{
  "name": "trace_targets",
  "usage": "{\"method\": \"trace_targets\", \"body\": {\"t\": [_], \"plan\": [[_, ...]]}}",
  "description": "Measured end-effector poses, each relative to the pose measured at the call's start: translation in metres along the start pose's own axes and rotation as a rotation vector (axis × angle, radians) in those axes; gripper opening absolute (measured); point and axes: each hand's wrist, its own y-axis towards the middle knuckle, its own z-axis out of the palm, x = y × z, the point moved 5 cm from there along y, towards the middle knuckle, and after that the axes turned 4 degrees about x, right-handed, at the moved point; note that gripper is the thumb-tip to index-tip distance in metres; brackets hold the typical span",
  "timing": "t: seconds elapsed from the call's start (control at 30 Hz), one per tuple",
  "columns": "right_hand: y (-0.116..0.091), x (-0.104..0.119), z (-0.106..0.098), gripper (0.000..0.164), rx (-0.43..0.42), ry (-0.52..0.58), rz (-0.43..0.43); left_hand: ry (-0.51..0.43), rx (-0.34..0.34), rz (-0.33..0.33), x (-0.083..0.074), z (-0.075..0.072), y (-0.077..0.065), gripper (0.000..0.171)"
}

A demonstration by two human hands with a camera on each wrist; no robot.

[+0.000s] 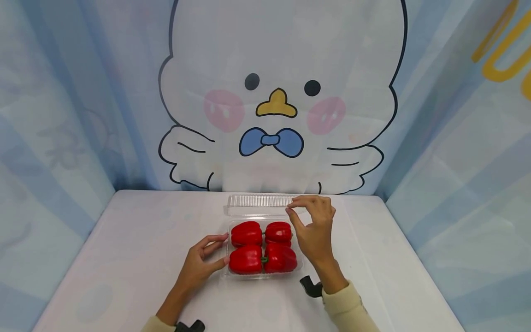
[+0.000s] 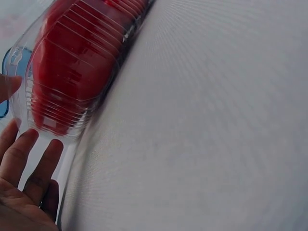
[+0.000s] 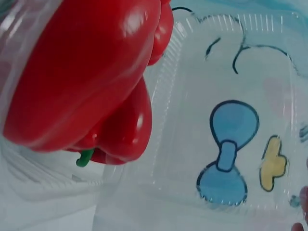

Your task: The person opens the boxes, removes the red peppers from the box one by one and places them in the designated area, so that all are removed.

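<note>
Several red bell peppers [image 1: 245,260] lie in a clear plastic clamshell container [image 1: 257,277] on the white table. Its ribbed clear lid [image 1: 259,201] is raised at the back, and in the right wrist view the printed backdrop shows through this lid [image 3: 187,130]. At the container's left side, my left hand [image 1: 197,263] touches the edge with spread, fairly straight fingers [image 2: 44,166]. My right hand [image 1: 314,228] pinches the lid near its right end between thumb and forefinger. Only slivers of fingertips [image 3: 304,197] show in the right wrist view.
Behind the table hangs a curtain [image 1: 356,55] printed with a cartoon chick; more pale blue curtain [image 1: 50,138] flanks both sides. The white table [image 1: 373,267] extends around the container. A black wrist mount [image 1: 311,287] sits by the right sleeve.
</note>
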Motion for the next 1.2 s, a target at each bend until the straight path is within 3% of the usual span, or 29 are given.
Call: {"method": "trace_targets", "body": {"t": [0.4,0.63,1.2], "plan": [[0.007,-0.022,-0.007,0.021,0.003,0.072,0.047,-0.005,-0.01,-0.031,-0.001,-0.001,-0.001,0.055],[0.008,-0.033,-0.009,0.024,0.003,0.102,0.091,-0.003,-0.016,-0.016,-0.001,-0.001,-0.002,0.054],[0.008,-0.065,0.001,0.029,0.057,0.158,0.216,-0.023,-0.006,-0.025,-0.001,0.001,-0.001,0.054]]}}
